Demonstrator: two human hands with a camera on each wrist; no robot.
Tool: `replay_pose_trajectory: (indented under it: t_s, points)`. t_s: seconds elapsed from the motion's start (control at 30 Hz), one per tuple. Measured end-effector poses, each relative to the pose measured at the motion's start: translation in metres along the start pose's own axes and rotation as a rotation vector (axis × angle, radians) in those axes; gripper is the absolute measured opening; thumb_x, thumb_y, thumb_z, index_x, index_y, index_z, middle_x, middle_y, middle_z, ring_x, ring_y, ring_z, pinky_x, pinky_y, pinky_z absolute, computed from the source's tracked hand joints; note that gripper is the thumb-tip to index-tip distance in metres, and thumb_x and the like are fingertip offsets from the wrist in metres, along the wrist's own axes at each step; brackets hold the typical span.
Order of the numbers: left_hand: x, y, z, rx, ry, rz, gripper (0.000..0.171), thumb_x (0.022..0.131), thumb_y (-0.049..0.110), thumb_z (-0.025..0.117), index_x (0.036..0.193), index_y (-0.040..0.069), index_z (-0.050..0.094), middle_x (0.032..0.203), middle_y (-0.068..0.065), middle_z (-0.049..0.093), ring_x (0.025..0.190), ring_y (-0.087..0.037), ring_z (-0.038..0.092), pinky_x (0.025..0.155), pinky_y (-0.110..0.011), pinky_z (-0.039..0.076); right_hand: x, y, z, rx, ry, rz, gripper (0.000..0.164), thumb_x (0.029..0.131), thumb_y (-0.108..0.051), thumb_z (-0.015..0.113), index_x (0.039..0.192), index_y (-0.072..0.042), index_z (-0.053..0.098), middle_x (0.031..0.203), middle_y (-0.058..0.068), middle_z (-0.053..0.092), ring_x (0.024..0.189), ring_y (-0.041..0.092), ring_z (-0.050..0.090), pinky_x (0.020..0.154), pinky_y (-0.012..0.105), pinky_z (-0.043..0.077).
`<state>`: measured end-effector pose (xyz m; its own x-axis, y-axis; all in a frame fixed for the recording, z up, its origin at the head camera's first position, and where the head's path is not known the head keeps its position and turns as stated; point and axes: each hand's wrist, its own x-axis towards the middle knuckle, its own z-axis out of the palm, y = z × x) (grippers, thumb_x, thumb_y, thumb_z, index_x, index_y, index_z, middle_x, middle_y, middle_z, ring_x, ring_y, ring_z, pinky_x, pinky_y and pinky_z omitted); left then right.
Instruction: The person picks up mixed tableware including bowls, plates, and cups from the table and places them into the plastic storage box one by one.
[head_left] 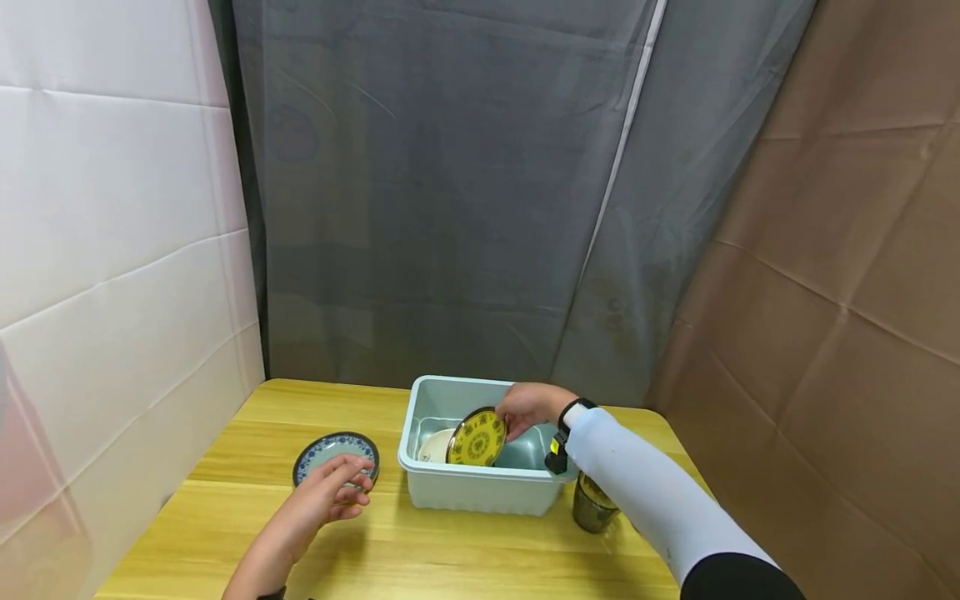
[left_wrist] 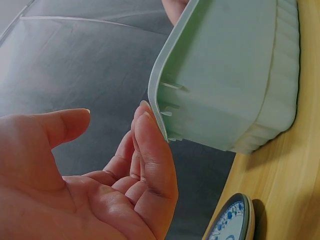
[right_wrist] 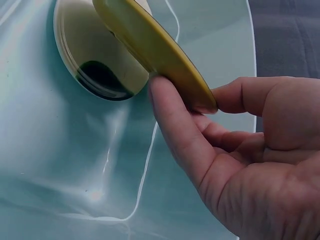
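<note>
1. Yellow plate: tilted up on edge inside the pale blue-green bin, a little toward 9 o'clock from its middle, taking 12 o'clock as the table's far side. Its dark-patterned face looks toward 6 o'clock.
2. The right hand pinches that plate at its 2 o'clock edge, thumb on one face and fingers on the other, the gap just the plate's thickness.
3. The left hand holds nothing: its fingers bend loosely and the thumb stands well apart from them. It hangs at 8 o'clock of the bin.
4. The blue plate lies on the table at 9 o'clock of the bin, its 5 o'clock edge partly hidden behind the left hand; whether they touch, I cannot tell.
5. The white plate sits in the bin, at 9 o'clock of the yellow one and partly behind it. In the right wrist view a dark green patch shows on it.
6. The glass, dark and see-through, stands at 4 o'clock of the bin, partly covered by the right sleeve.
7. Grey curtain hangs at 12 o'clock, white cloth at 10, brown cloth at 2.
</note>
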<state>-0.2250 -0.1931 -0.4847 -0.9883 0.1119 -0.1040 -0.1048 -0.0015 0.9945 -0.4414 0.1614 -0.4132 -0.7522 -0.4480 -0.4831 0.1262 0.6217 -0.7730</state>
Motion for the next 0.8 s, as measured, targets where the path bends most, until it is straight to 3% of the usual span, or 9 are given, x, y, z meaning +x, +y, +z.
replay_pose_trajectory:
  t_s: [0.27, 0.37, 0.57, 0.8]
  points:
    - [-0.001, 0.000, -0.001, -0.001, 0.011, 0.002, 0.044, 0.117, 0.038, 0.055, 0.136, -0.002, 0.060, 0.111, -0.012, 0.068, 0.094, -0.022, 0.070, 0.083, -0.033, 0.063, 0.011, 0.000, -0.005, -0.029, -0.048, 0.098, 0.028, 0.109, -0.002, 0.053, 0.128, 0.017, 0.064, 0.111, 0.026, 0.076, 0.085, 0.027, 0.078, 0.087, 0.040, 0.067]
    - [-0.002, 0.000, 0.000, -0.001, 0.013, 0.001, 0.044, 0.117, 0.038, 0.055, 0.136, -0.001, 0.060, 0.110, -0.011, 0.068, 0.094, -0.022, 0.070, 0.083, -0.033, 0.062, 0.012, 0.001, -0.006, -0.044, -0.064, 0.136, 0.029, 0.110, -0.002, 0.053, 0.129, 0.017, 0.063, 0.110, 0.025, 0.075, 0.082, 0.025, 0.077, 0.089, 0.039, 0.066]
    - [-0.003, -0.001, 0.000, -0.002, 0.003, 0.002, 0.048, 0.116, 0.043, 0.058, 0.136, 0.000, 0.059, 0.111, -0.011, 0.068, 0.095, -0.023, 0.070, 0.084, -0.034, 0.062, 0.014, 0.004, -0.005, -0.089, -0.051, 0.159, 0.025, 0.110, -0.002, 0.059, 0.127, 0.016, 0.066, 0.103, 0.023, 0.074, 0.073, 0.021, 0.074, 0.087, 0.038, 0.066]
    - [-0.003, -0.001, 0.004, -0.005, 0.013, -0.004, 0.048, 0.116, 0.042, 0.058, 0.137, -0.001, 0.059, 0.111, -0.012, 0.068, 0.095, -0.023, 0.070, 0.085, -0.035, 0.062, 0.019, 0.010, -0.001, -0.123, -0.022, 0.185, 0.019, 0.108, -0.001, 0.065, 0.115, 0.015, 0.073, 0.102, 0.024, 0.077, 0.073, 0.022, 0.076, 0.081, 0.035, 0.067]
